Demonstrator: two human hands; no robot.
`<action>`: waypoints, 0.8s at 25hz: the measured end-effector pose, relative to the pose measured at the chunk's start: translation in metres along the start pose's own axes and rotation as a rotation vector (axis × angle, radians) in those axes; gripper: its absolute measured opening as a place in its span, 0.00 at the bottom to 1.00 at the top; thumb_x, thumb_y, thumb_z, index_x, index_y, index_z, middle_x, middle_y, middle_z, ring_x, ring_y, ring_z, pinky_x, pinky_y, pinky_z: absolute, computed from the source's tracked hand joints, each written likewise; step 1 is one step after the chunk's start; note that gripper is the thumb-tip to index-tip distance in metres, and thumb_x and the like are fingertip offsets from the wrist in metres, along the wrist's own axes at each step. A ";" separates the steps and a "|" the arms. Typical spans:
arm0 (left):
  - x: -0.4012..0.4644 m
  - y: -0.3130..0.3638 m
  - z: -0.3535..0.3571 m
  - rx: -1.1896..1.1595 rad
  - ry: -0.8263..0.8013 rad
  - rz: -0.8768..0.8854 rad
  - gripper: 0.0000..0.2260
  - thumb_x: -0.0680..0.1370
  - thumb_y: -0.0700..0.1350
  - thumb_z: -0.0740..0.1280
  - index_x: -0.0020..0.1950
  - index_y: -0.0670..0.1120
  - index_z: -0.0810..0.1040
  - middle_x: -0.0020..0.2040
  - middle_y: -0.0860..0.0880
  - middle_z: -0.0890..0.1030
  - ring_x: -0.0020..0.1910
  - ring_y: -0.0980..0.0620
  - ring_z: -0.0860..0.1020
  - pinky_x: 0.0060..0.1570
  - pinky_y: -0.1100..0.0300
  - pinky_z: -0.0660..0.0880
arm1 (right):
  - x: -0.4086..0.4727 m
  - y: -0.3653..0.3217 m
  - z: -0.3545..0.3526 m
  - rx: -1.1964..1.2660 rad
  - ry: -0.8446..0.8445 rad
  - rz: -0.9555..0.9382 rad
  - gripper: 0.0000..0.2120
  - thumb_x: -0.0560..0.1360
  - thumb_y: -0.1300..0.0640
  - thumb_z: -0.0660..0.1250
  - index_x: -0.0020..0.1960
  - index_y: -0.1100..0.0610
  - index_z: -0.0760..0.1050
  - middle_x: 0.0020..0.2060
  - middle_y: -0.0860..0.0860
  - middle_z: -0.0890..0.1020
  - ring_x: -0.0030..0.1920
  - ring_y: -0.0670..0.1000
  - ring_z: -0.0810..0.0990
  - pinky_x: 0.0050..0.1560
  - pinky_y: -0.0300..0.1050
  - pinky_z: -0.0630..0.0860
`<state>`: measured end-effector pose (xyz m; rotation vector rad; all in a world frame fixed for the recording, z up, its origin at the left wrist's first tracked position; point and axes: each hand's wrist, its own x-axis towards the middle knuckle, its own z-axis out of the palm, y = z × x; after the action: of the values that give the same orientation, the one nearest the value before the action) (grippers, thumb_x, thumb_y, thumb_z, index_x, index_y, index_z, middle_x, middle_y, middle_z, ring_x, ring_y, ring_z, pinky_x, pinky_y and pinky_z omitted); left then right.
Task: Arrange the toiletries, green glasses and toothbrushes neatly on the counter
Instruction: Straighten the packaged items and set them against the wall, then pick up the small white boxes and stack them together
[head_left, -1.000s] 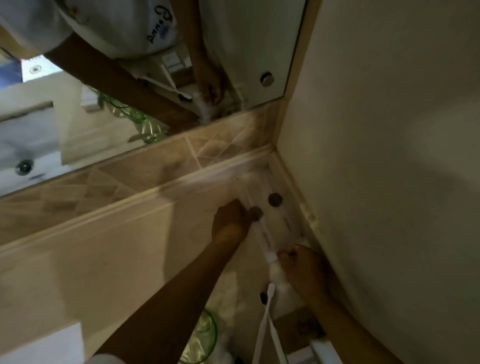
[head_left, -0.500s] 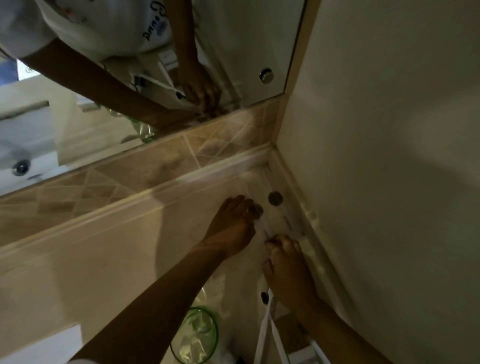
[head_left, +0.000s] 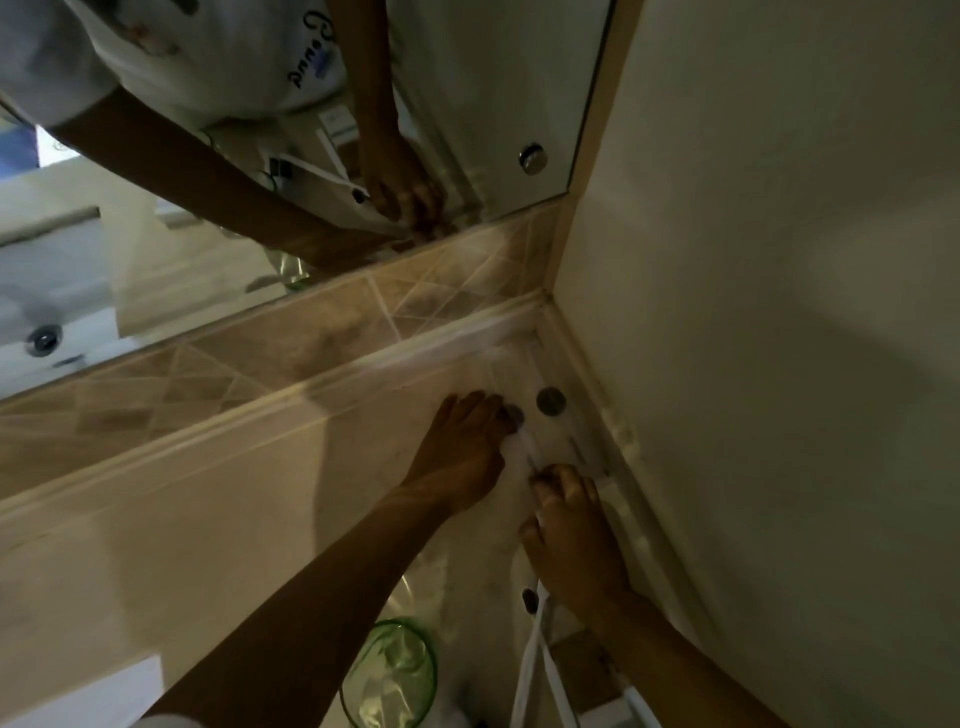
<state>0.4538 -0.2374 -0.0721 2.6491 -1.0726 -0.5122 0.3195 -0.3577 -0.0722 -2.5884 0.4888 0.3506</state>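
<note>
Counter (head_left: 171, 525): pale stone, running under a mirror (head_left: 156, 218) and meeting the wall at the corner.

Green glass (head_left: 389, 675): standing on the counter, well short of the corner, beside the left forearm.

Left hand (head_left: 462, 452): lying near the corner, fingers curling down over a pale tube-like toiletry (head_left: 524, 449); grip unclear in the dim light.

Right hand (head_left: 571, 540): resting just nearer than the left hand, fingertips bending onto the same toiletry.

Toothbrushes (head_left: 535, 654): two white handles lying behind the right hand, farther from the corner.
</note>
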 end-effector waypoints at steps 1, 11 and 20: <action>0.000 -0.001 0.001 0.003 -0.004 -0.004 0.26 0.79 0.43 0.62 0.77 0.51 0.63 0.79 0.46 0.61 0.79 0.45 0.54 0.78 0.45 0.47 | 0.001 0.000 0.000 0.005 0.000 0.001 0.23 0.77 0.49 0.61 0.71 0.52 0.70 0.72 0.49 0.65 0.70 0.50 0.64 0.66 0.42 0.68; -0.034 0.010 -0.008 -0.080 0.091 -0.081 0.21 0.78 0.46 0.63 0.72 0.47 0.70 0.71 0.43 0.72 0.70 0.42 0.68 0.70 0.50 0.65 | -0.022 0.006 -0.010 0.163 0.050 -0.095 0.14 0.76 0.55 0.63 0.61 0.55 0.75 0.63 0.51 0.70 0.60 0.50 0.72 0.57 0.39 0.74; -0.183 0.108 -0.024 -0.306 0.255 -0.176 0.10 0.80 0.46 0.62 0.56 0.46 0.80 0.47 0.47 0.82 0.44 0.47 0.79 0.45 0.53 0.77 | -0.117 0.025 -0.013 0.304 -0.026 -0.058 0.06 0.78 0.56 0.66 0.54 0.52 0.78 0.50 0.48 0.77 0.49 0.48 0.78 0.47 0.37 0.73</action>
<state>0.2742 -0.1817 0.0293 2.4629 -0.6345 -0.3279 0.2061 -0.3519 -0.0333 -2.2957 0.4218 0.2668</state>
